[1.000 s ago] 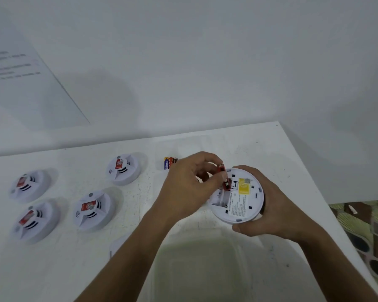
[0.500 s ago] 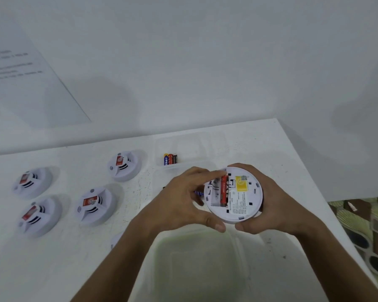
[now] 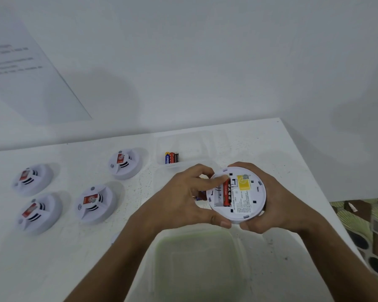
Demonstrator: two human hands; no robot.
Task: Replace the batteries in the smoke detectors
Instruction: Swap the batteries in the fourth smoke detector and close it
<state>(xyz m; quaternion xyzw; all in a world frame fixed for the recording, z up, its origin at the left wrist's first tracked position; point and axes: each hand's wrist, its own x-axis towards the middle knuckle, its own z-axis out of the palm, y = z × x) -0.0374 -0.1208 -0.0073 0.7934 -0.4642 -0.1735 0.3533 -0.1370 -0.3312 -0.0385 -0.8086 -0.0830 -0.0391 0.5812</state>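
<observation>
While the right hand (image 3: 277, 205) grips the upturned detector (image 3: 238, 196) above the surface (image 3: 260, 144) and the left hand (image 3: 183, 199) presses a red battery (image 3: 227, 192) into its bay, one slot looks unfilled, and four detectors (image 3: 94, 202) wait at left.

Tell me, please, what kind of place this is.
Probably an indoor work table set up for a battery-changing job, not a lived-in room: a white table against a bare white wall, four smoke detectors laid out in rows, and a clear tray holding spare batteries.
</observation>
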